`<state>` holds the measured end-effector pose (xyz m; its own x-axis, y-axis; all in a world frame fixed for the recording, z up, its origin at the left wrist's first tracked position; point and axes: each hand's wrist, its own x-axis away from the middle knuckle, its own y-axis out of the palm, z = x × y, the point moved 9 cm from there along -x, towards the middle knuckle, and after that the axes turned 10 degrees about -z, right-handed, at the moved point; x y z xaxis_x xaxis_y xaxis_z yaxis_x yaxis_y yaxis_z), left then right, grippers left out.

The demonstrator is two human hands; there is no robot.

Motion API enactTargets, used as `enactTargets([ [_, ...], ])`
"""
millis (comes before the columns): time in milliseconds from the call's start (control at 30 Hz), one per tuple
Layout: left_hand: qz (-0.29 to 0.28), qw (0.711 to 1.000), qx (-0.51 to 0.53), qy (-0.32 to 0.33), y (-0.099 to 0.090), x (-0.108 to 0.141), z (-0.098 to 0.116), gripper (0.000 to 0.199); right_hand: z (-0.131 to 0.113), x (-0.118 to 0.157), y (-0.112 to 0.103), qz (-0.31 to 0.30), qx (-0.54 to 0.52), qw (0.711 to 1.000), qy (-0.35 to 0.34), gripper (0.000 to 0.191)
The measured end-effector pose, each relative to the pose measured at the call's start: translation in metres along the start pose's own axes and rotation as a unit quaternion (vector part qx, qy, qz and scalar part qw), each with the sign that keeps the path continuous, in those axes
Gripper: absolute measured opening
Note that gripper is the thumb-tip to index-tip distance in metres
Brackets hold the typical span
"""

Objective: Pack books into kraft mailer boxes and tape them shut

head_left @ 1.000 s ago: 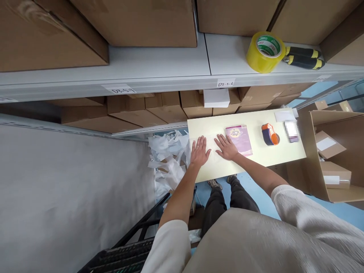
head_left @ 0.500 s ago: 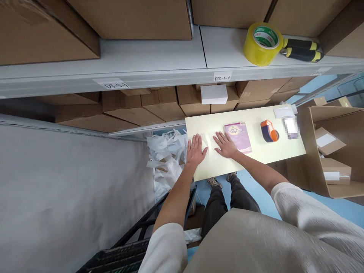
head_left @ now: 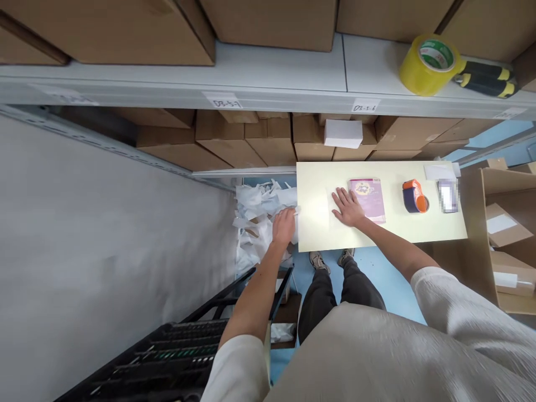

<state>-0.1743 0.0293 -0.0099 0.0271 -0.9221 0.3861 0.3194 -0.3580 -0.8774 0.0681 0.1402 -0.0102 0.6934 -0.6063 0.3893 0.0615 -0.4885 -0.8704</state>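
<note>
My right hand (head_left: 348, 209) lies flat on the pale tabletop (head_left: 312, 187), fingers spread, over a thin see-through sheet or bag whose outline is faint. Beside it, under the thumb side, is a purple packet or booklet (head_left: 371, 204) with a yellow patch. At the table's left edge, my left hand (head_left: 283, 226) is closed, its fingers curled round a thin white strip (head_left: 297, 218) that shows only in part. A tape dispenser (head_left: 414, 198), orange and dark blue, stands right of the purple packet.
White paper scraps (head_left: 259, 223) are heaped left of the table. An open carton (head_left: 488, 223) with small boxes stands to the right. Yellow tape (head_left: 431, 64) and black-yellow cutters (head_left: 486, 78) lie on the shelf above. A black crate (head_left: 180, 352) is at lower left.
My left hand has lifted from the tabletop, moved to its left edge and closed on a thin white strip. My right hand stays flat near the purple packet. The view has shifted left.
</note>
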Motion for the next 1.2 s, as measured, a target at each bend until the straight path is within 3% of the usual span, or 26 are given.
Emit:
enactTargets([
  [200, 0.013, 0.996, -0.024, -0.086, -0.021, 0.046, -0.077, 0.043, 0.006, -0.001, 0.002, 0.001, 0.015, 1.000, 0.004, 0.081],
  [433, 0.024, 0.987, -0.019, -0.160, -0.031, 0.092, -0.119, 0.041, 0.011, 0.000, 0.002, 0.001, 0.077, 0.997, 0.020, 0.081],
  [700, 0.034, 0.976, 0.006, -0.213, -0.024, 0.128, -0.144, 0.041, 0.020, -0.003, 0.007, -0.009, 0.142, 0.989, 0.031, 0.085],
  [900, 0.040, 0.970, 0.032, -0.236, -0.015, 0.133, -0.158, 0.040, 0.020, -0.003, 0.004, -0.007, 0.137, 0.990, 0.033, 0.082],
  [1200, 0.079, 0.974, 0.078, -0.195, -0.016, 0.114, -0.138, 0.042, 0.016, -0.003, 0.002, -0.008, 0.105, 0.994, 0.033, 0.079],
])
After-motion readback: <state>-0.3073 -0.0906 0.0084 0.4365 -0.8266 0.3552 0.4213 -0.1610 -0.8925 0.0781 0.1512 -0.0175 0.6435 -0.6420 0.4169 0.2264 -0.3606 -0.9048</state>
